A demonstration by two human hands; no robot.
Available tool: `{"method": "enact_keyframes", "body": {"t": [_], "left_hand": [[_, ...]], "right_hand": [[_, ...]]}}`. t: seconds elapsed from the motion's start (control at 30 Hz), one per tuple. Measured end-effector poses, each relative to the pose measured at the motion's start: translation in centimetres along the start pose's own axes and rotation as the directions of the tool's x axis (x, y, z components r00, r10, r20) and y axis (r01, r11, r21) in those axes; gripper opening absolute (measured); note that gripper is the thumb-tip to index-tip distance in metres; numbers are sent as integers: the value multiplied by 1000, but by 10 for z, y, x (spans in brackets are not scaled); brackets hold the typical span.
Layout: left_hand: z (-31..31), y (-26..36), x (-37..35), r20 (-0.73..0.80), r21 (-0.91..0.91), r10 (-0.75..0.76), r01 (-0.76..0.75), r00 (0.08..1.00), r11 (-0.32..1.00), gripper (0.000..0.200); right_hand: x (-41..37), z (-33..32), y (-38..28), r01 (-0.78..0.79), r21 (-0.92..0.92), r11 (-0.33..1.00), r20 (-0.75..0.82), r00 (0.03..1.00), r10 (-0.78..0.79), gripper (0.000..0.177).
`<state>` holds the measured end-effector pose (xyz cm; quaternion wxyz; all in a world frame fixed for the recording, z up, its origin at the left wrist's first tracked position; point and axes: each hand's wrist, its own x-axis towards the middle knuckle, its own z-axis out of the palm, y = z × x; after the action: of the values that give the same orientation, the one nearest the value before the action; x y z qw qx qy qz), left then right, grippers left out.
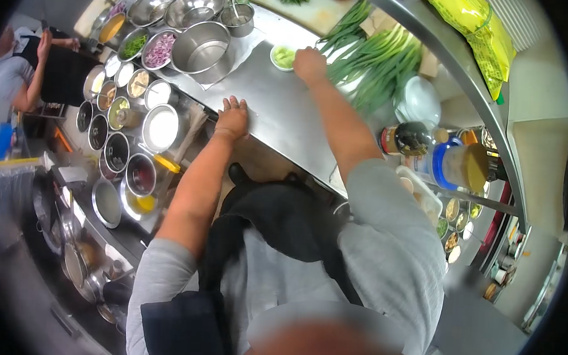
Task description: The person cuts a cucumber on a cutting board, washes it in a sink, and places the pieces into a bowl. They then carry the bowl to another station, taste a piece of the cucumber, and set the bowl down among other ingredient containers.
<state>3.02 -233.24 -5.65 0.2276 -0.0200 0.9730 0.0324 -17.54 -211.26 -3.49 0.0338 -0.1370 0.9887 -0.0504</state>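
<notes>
My left hand [233,118] lies with its fingers spread on the front edge of the steel counter [278,115], holding nothing. Farther out, my right hand [310,65] is closed, its fingers curled over the counter. Right against it on the left is a small white bowl [283,57] with pale green cut pieces in it. Long spring onions [381,69] lie spread to the right of that hand. What the curled fingers hold, if anything, is hidden.
Left of my hands stand a deep steel bowl [201,49], chopped red onion [159,50] in a bowl and many food containers. A cutting board [294,9] with greens lies at the back. Jars [411,138] stand right, below a steel shelf edge [460,61]. Another person [27,64] stands far left.
</notes>
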Motion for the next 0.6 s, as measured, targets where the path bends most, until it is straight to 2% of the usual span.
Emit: {"method": "enact_keyframes", "body": {"t": [0.13, 0.2, 0.23, 0.27, 0.3, 0.33, 0.37, 0.43, 0.47, 0.53, 0.6], "left_hand": [[4, 1, 3, 2, -9, -22, 22, 1000, 1000, 121], [3, -1, 4, 4, -14, -9, 9, 1000, 1000, 120], [1, -2, 7, -6, -16, -13, 13, 1000, 1000, 120], [4, -2, 6, 6, -23, -14, 14, 1000, 1000, 120], [2, -2, 4, 15, -28, -13, 14, 1000, 1000, 119], [-3, -1, 5, 3, -25, -13, 13, 1000, 1000, 119], [-9, 3, 0, 37, -3, -13, 14, 999, 1000, 115], [-12, 6, -4, 54, 21, -13, 12, 998, 1000, 111], [-8, 4, -2, 52, 1, -14, 14, 999, 1000, 113], [-9, 4, -2, 62, -14, -20, 21, 998, 1000, 117], [-6, 3, -2, 43, -28, -25, 27, 999, 999, 121]], "right_hand": [[8, 10, 7, 47, 12, 999, -43, 998, -46, 29], [6, 5, 11, -24, 190, 981, -59, 998, 35, 29], [5, 2, 13, -16, 188, 982, -68, 997, 29, 29], [0, 10, 17, -53, 422, 905, -95, 990, 102, 30], [-3, 18, 22, -73, 633, 771, -106, 978, 180, 32], [0, 22, 28, -98, 727, 679, -57, 978, 202, 32], [-5, 15, 26, -94, 729, 678, -64, 977, 203, 32], [-24, -7, 20, -192, 956, 221, 133, 958, 256, 29], [-36, -13, 17, -48, 995, 89, 31, 983, 180, 27], [-78, -74, -5, -9, 996, 87, -5, 988, 153, 27], [-117, -123, -23, 113, 990, -85, -109, 993, 49, 27]]}}
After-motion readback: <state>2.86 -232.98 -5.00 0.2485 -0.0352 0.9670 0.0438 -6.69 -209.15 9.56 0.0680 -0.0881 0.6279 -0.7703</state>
